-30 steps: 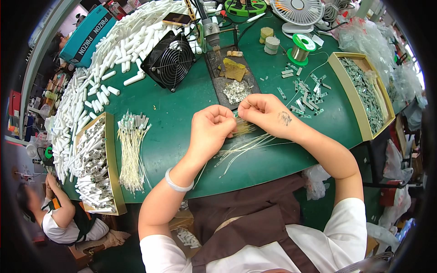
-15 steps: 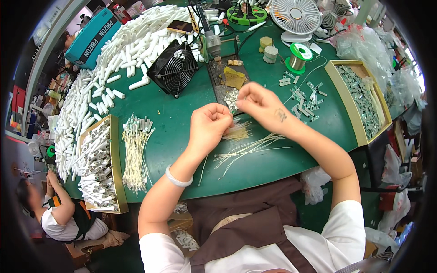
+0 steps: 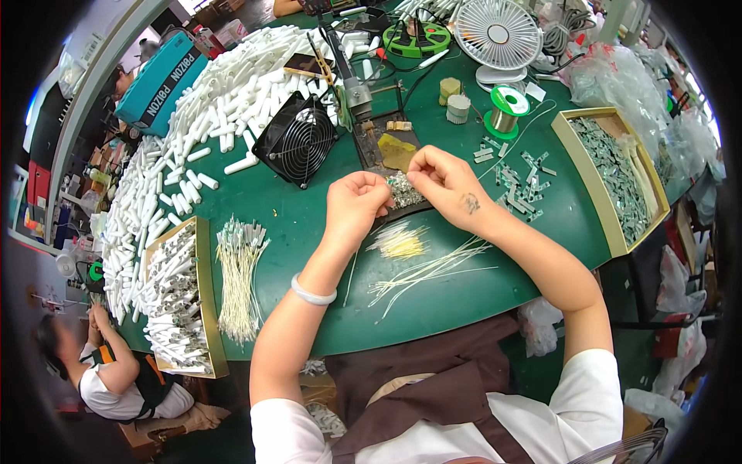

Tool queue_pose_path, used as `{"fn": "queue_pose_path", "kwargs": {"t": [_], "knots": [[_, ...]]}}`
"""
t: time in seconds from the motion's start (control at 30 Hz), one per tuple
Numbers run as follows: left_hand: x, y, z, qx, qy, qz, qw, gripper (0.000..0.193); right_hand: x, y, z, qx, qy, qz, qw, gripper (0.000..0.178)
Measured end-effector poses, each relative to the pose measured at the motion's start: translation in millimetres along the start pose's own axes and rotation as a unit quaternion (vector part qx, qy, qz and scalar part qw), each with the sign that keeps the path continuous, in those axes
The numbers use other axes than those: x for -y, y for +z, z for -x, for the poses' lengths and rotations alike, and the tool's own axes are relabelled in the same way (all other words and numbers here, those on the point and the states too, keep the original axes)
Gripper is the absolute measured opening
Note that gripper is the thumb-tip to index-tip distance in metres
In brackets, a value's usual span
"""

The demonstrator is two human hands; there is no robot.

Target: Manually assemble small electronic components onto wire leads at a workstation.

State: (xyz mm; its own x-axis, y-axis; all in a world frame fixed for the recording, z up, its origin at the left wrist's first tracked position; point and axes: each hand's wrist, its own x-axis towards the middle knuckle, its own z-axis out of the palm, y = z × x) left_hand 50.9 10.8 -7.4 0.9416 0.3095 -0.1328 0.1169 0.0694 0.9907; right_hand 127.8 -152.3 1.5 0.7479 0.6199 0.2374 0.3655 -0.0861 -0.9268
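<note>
One view only, from the wearer's head, looking steeply down and a little forward over a green table [image 3: 433, 301]. It sits close: the forearms rise from the lower edge and both hands meet near the centre. The fisheye bends the table's edge and blackens the corners. At the top, a white fan [image 3: 497, 35] marks the far side; at lower left, the floor shows.

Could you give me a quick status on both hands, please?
Left hand and right hand pinched together over small metal parts. White wires loose beneath. Nothing in the way.
</note>
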Motion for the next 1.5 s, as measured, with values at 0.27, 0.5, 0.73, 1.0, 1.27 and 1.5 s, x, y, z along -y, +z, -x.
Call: {"fn": "queue_pose_path", "kwargs": {"t": [0.27, 0.5, 0.73, 1.0, 1.27, 1.5], "knots": [[0.2, -0.3, -2.1, -0.021, 0.035, -0.004, 0.999, 0.004, -3.4, -0.6, -1.2, 0.014, -0.041, 0.077, 0.996, 0.014], [1.4, -1.1, -3.4, -0.017, 0.04, -0.003, 0.999, 0.006, -6.2, 2.0, -3.2, 0.01, -0.047, 0.085, 0.995, 0.013], [-1.3, 0.2, -2.8, -0.029, 0.057, 0.007, 0.998, 0.006, -4.3, 2.8, -3.2, -0.005, -0.061, 0.073, 0.995, 0.013], [-1.2, -0.6, -3.7, -0.029, 0.06, 0.008, 0.998, 0.005, -4.2, 5.1, -3.4, -0.011, -0.063, 0.072, 0.995, 0.013], [-0.9, 0.3, -3.7, -0.029, 0.073, 0.013, 0.997, 0.005, -3.0, 5.6, -3.9, -0.018, -0.074, 0.072, 0.995, 0.013], [-0.4, -1.1, -1.5, -0.026, 0.06, 0.005, 0.998, 0.006, -0.5, 1.0, -2.4, -0.026, -0.048, 0.059, 0.997, 0.013]]}}
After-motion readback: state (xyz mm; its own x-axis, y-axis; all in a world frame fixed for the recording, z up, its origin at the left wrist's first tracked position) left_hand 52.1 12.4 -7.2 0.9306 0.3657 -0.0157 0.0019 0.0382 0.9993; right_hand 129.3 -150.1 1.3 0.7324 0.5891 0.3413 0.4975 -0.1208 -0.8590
